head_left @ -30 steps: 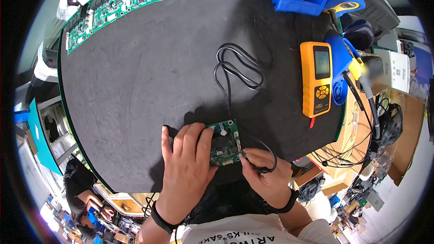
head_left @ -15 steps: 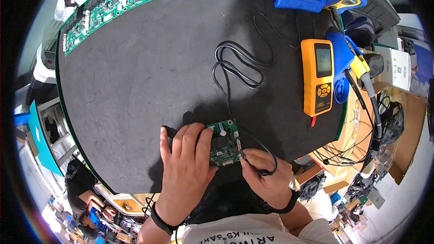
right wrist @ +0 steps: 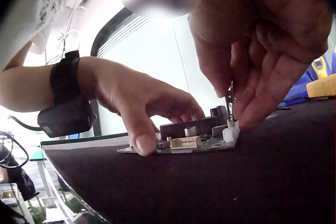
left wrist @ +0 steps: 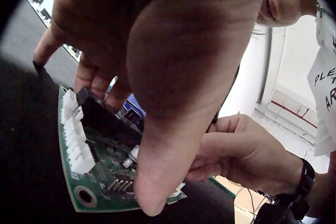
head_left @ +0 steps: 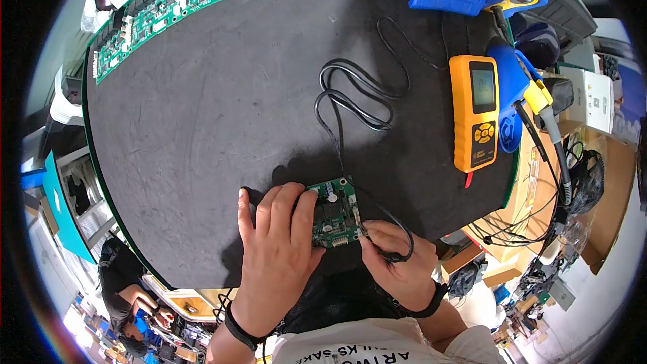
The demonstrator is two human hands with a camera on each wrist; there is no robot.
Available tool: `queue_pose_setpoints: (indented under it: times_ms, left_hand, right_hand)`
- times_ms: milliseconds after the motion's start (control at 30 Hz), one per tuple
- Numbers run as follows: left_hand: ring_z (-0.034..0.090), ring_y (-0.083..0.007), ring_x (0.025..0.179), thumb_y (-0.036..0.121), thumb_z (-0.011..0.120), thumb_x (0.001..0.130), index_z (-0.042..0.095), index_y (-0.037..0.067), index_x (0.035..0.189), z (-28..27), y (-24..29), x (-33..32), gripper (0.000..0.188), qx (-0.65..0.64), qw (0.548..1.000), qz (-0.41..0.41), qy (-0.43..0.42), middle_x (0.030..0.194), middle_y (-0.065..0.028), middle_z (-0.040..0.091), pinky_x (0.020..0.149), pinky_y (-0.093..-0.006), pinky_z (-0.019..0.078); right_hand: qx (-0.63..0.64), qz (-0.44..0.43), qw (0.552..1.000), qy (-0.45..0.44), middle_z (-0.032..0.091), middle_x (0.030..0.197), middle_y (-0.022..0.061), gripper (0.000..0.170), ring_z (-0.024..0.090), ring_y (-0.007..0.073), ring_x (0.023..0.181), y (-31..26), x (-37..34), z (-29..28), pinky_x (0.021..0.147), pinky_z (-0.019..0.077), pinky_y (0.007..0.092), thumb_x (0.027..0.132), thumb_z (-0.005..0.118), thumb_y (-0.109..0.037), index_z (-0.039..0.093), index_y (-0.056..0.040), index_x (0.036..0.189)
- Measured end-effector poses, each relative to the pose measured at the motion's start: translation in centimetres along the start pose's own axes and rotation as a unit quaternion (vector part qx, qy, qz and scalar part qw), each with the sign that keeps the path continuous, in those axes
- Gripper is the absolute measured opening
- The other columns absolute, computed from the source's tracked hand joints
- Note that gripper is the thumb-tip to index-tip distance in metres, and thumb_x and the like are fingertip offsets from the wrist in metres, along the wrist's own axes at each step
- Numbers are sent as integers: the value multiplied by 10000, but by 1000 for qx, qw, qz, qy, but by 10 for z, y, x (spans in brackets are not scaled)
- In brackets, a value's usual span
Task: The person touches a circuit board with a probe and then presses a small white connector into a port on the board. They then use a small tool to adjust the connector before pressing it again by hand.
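A small green circuit board lies on the dark mat near its front edge. My left hand holds it from the left, fingers over its far side and thumb at its near side; white connectors line one edge in the left wrist view. At the board's right edge my right hand pinches a small dark part between thumb and fingers, upright at a white connector in the right wrist view. A black cable loops by this hand and runs up the mat.
A row of green boards lies at the far left. At the right are an orange meter with a screen, a blue tool holder and a blue bin of small parts. Coiled cable lies mid-mat. Another person is at lower left.
Both hands and the small board keep nearly the same place. The far boards, meter and bin have shifted slightly in the head view.
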State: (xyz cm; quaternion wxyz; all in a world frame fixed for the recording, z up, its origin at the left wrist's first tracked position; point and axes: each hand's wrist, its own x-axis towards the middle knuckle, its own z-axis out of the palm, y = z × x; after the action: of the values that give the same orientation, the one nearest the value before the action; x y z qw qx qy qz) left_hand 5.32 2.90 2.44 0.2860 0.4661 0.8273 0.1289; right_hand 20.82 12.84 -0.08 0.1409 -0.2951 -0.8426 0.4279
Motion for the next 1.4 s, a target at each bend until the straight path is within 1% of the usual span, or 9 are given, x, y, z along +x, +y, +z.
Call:
queue_pose_setpoints:
  times_ms: [567,767,900,1067,1100,1200,1233,1333,1400]
  left_hand:
    - [433,-323,1187,95,831,503,411,63,1257,0,0,0,863,0,1000,3,7,1252,-116,434,1099,-558,200]
    - [433,-315,1189,104,835,516,416,64,1253,3,0,-2,848,7,1000,9,21,1246,-112,440,1093,-549,223]
    - [441,-260,1191,191,843,554,407,75,1264,8,-4,-4,842,68,997,21,31,1251,-78,434,1046,-572,296]
    - [435,-297,1201,125,834,556,391,79,1277,12,-8,-7,847,33,996,54,63,1267,-104,424,1048,-595,288]
    - [437,-323,1209,130,831,540,418,78,1247,12,-8,-8,821,25,996,55,72,1249,-116,446,1072,-520,279]
    - [447,-320,1184,144,831,541,426,69,1234,16,-13,-8,806,27,993,78,87,1212,-121,459,1057,-468,309]
    - [451,-320,1168,161,835,535,435,67,1228,18,-14,-7,806,41,992,80,92,1193,-122,469,1034,-451,328]
    - [452,-319,1165,181,837,540,447,63,1223,20,-19,-7,796,35,990,94,95,1191,-125,475,1016,-443,337]
    - [423,-319,1215,202,836,567,420,51,1271,18,-20,-3,831,36,994,90,54,1226,-123,450,1039,-577,300]
  right_hand:
    - [-16,-18,1000,5,692,874,110,235,675,194,656,-3,8,0,557,517,251,711,740,31,583,-30,876]
    - [-11,13,1000,-18,617,743,87,131,621,269,589,2,15,-3,534,506,330,763,711,-90,592,-51,804]
    - [-59,21,997,-50,602,665,95,170,616,292,573,4,22,-9,518,492,367,755,715,-177,598,-57,727]
    - [-102,16,985,-140,618,634,138,257,616,319,566,11,35,-17,549,505,414,768,665,-291,657,-58,659]
    - [-116,19,977,-178,627,652,145,279,616,331,573,14,36,-17,559,508,424,772,652,-319,672,-66,658]
    - [-159,-30,979,-126,635,652,171,323,637,360,650,22,36,-11,618,518,467,737,646,-360,676,-54,635]
    - [-167,-4,973,-158,649,694,182,328,649,360,726,15,39,-16,656,523,463,717,633,-363,687,-41,680]
    - [-172,-10,972,-160,590,605,172,327,601,377,622,14,43,-16,558,465,434,763,639,-347,642,-26,696]
    - [-147,-41,980,-124,585,600,183,320,601,378,615,22,46,-13,557,467,430,739,636,-332,649,-15,692]
